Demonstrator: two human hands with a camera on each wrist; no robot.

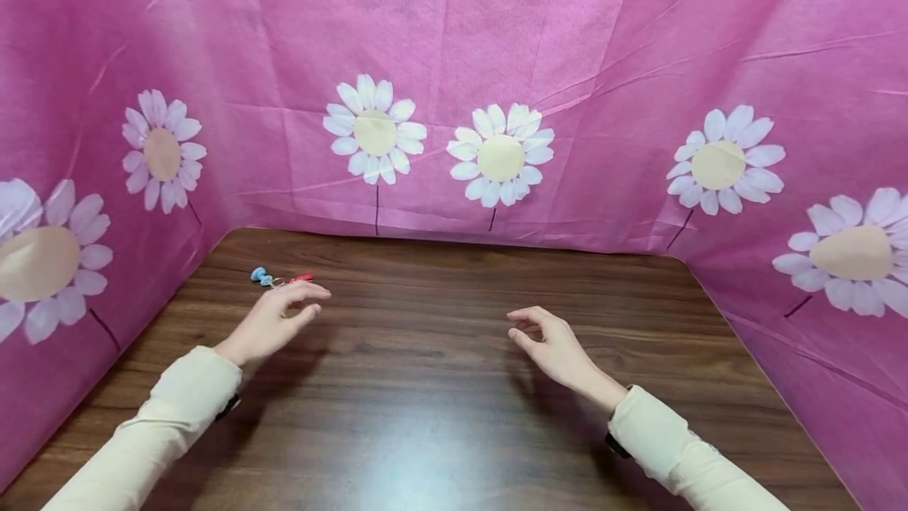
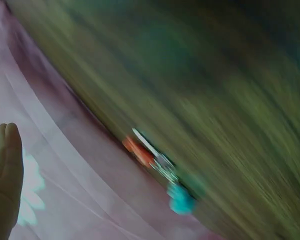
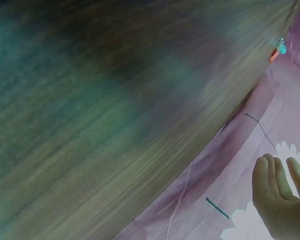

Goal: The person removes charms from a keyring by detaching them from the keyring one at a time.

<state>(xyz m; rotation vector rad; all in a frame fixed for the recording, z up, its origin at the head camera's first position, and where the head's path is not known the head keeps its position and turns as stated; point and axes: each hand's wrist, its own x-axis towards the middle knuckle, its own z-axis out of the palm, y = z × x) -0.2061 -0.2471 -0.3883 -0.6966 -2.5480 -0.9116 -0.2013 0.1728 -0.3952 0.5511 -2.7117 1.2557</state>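
A keyring [image 1: 279,283] lies toward the back left of the brown wooden table. On it are a light blue charm [image 1: 259,274] and a red tag [image 1: 301,277]. The left wrist view, though blurred, also shows a slim silvery piece [image 2: 146,141], perhaps a key. My left hand [image 1: 273,322] hovers just in front of the keyring, fingers loosely bent and holding nothing; it partly covers the set in the head view. Over the right half of the table, my right hand [image 1: 556,347] hangs with relaxed fingers, likewise holding nothing and far from the keyring.
The wooden table [image 1: 426,353] has a glossy light reflection near its front. A pink cloth [image 1: 440,38] printed with large white daisies surrounds its back and both sides. Both forearms wear cream sleeves, with a dark strap partly visible at each wrist.
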